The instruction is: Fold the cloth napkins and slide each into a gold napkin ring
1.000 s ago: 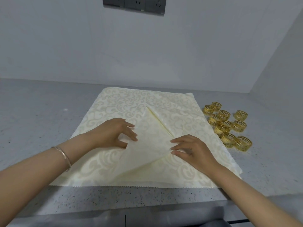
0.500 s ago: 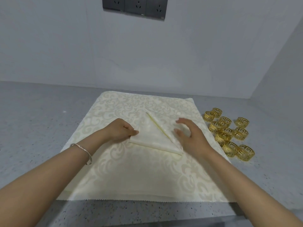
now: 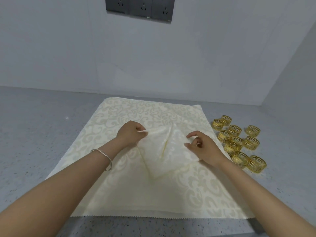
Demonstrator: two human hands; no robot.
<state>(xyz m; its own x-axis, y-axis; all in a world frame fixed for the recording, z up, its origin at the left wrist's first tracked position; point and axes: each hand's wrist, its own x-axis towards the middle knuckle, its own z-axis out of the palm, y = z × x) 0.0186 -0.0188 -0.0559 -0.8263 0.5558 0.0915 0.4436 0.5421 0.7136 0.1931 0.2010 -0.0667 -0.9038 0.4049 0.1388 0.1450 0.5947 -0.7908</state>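
One folded napkin [image 3: 160, 151] is at the middle of the view, above a pile [image 3: 119, 194] of flat cream napkins with a leaf pattern that lies spread on the grey table [image 3: 34, 151]. How many layers the pile has cannot be counted; only thin edges show at its near side. The napkin has the form of a triangle with the point toward the person, and one crease goes down its middle. Two hands hold it. The left hand [image 3: 130, 134] has the fingers curled, and its grip is narrow, pinching the upper left corner of the napkin. The right hand [image 3: 203, 147] takes the right edge between thumb and forefinger, also with a narrow grip, and its other fingers are bent in. One thin metal bracelet [image 3: 104, 159] is on the left wrist. To the right of the pile, just beside its edge, ten gold rings [image 3: 239, 141] stand on the table in a loose group. Some touch each other and some partly hide each other, so the count is as well as I can see. Each ring has a cut-out key pattern. On the white wall [image 3: 68, 48] behind there is one dark panel with three sockets [image 3: 139, 9].
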